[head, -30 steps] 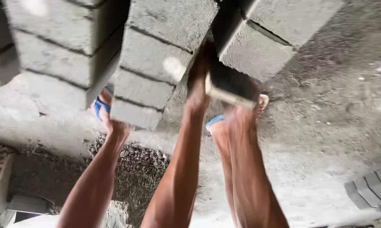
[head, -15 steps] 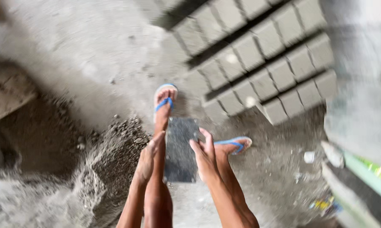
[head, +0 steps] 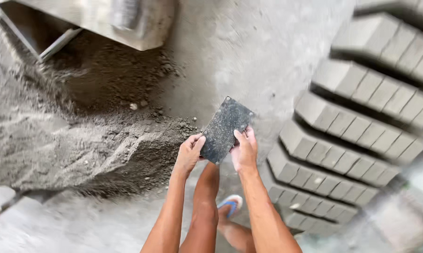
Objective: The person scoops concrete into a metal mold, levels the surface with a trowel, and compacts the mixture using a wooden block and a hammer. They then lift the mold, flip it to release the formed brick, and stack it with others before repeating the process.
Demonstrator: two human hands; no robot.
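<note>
You stand in block-making yard. Rows of grey concrete blocks [head: 361,126] laid out on right. Heap of dark sand mix [head: 80,140] on left. Rough cement floor [head: 249,51] underfoot, dusty. Metal machine frame [head: 94,18] at top left, over heap.

One dark flat plate [head: 225,130] is in view, with two hands on it, the left hand [head: 189,154] and the right hand [head: 244,151]. One blue sandal [head: 230,204] shows below. Grey blocks [head: 357,112] lie in about six rows at the right; their full number cannot be counted. One sand heap [head: 80,140] and one metal frame [head: 94,18] fill the left.
</note>
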